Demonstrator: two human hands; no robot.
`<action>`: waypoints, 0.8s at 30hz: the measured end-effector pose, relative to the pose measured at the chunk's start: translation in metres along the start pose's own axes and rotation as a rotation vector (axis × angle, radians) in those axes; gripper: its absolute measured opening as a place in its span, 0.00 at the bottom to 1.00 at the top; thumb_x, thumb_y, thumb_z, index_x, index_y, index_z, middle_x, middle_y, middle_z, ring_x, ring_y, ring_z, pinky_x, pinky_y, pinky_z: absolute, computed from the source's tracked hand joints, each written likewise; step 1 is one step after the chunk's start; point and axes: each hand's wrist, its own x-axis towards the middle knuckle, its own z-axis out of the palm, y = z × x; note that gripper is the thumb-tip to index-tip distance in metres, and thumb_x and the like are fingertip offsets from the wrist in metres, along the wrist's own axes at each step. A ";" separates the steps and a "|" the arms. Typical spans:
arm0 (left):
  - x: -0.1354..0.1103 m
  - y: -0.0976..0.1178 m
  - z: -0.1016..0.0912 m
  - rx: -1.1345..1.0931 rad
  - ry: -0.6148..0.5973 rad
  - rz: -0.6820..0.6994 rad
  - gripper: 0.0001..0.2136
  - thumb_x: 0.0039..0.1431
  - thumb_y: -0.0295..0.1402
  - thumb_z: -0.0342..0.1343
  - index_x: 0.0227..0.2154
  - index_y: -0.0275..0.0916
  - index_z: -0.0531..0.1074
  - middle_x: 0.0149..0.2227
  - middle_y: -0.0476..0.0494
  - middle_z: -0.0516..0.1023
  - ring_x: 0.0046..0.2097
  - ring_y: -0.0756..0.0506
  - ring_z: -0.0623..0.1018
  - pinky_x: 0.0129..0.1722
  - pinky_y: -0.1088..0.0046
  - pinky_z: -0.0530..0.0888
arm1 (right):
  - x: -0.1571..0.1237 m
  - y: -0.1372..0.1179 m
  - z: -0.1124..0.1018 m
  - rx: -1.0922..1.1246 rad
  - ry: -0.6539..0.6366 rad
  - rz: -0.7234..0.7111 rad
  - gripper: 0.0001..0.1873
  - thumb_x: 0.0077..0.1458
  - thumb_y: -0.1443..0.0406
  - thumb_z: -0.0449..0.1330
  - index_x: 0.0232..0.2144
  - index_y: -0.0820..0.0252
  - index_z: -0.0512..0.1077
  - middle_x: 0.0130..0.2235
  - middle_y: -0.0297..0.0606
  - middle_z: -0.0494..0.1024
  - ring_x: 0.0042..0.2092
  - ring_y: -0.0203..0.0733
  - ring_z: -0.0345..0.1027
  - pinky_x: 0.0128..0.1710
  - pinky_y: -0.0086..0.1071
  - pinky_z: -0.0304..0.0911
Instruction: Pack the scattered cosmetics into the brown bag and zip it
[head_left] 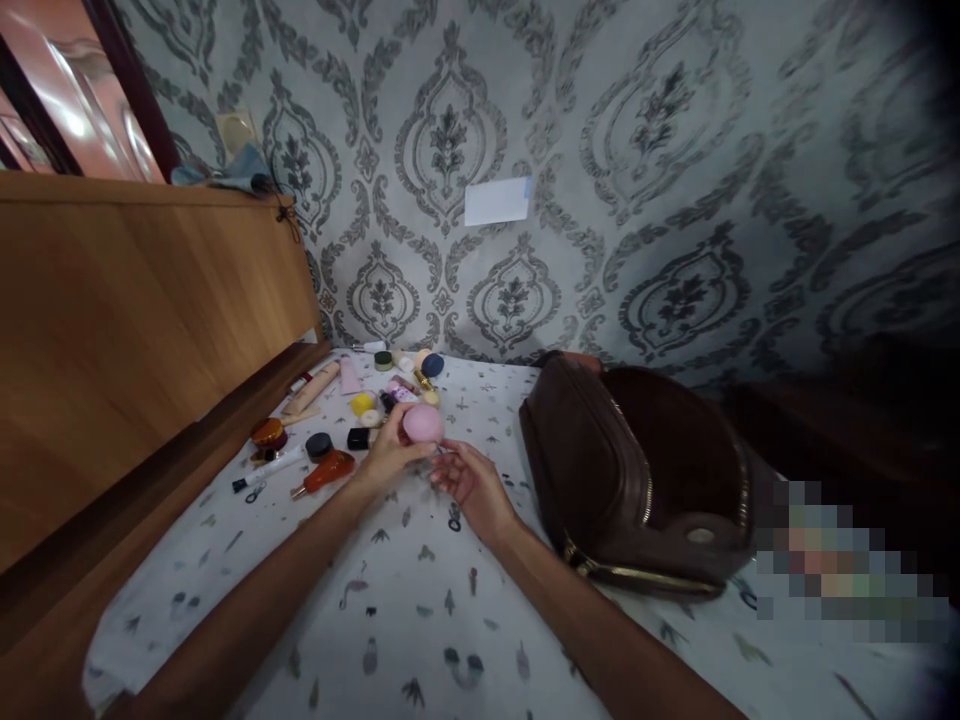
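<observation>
My left hand (390,450) is closed around a smooth, pale pink round item (424,423), perhaps a small jar or case; its exact kind does not show. At its lower right edge, the fingertips of my right hand (480,488) come together on a small greyish bit too tiny to name, with the other fingers curled. Just left of my left hand lies a black-capped bottle (360,438). An orange bottle (326,472) and a dark round jar (319,445) rest farther left on the patterned sheet (420,600).
Several cosmetics lie beyond my hands, including a yellow item (362,403), a beige tube (313,388) and an amber-lidded jar (268,433). A brown leather bag (600,470) gapes unzipped on the right. A wooden panel (150,320) borders the left; patterned wall stands behind.
</observation>
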 end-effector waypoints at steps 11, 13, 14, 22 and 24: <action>-0.037 -0.004 0.017 0.074 -0.039 -0.018 0.31 0.41 0.23 0.70 0.52 0.44 0.71 0.42 0.47 0.78 0.42 0.47 0.76 0.42 0.78 0.72 | -0.027 -0.005 0.002 -0.007 0.015 0.095 0.17 0.44 0.56 0.73 0.30 0.61 0.74 0.27 0.34 0.80 0.28 0.36 0.75 0.25 0.24 0.65; -0.041 -0.007 0.017 0.043 -0.070 -0.067 0.30 0.43 0.25 0.70 0.52 0.44 0.72 0.46 0.44 0.77 0.47 0.45 0.76 0.46 0.76 0.73 | -0.034 -0.005 -0.002 0.009 0.029 0.073 0.18 0.44 0.57 0.73 0.32 0.62 0.75 0.28 0.35 0.80 0.29 0.36 0.75 0.26 0.24 0.65; -0.042 -0.009 0.017 0.019 -0.081 -0.097 0.28 0.45 0.28 0.70 0.53 0.43 0.72 0.47 0.43 0.77 0.48 0.44 0.76 0.47 0.74 0.73 | -0.037 -0.005 -0.004 0.017 0.044 0.067 0.18 0.44 0.58 0.73 0.33 0.62 0.75 0.29 0.36 0.81 0.29 0.36 0.76 0.27 0.25 0.66; -0.049 -0.007 0.018 -0.178 -0.112 -0.213 0.23 0.55 0.45 0.64 0.50 0.39 0.75 0.51 0.35 0.76 0.50 0.37 0.77 0.44 0.62 0.78 | -0.053 -0.005 -0.008 0.030 0.114 0.016 0.25 0.41 0.57 0.75 0.40 0.59 0.75 0.31 0.37 0.82 0.33 0.41 0.77 0.33 0.30 0.68; -0.050 -0.003 0.019 -0.171 -0.120 -0.234 0.22 0.55 0.45 0.64 0.50 0.40 0.74 0.49 0.36 0.77 0.47 0.38 0.78 0.41 0.62 0.79 | -0.054 -0.005 -0.007 0.011 0.093 -0.002 0.26 0.40 0.56 0.75 0.41 0.59 0.75 0.31 0.36 0.82 0.33 0.40 0.77 0.34 0.31 0.68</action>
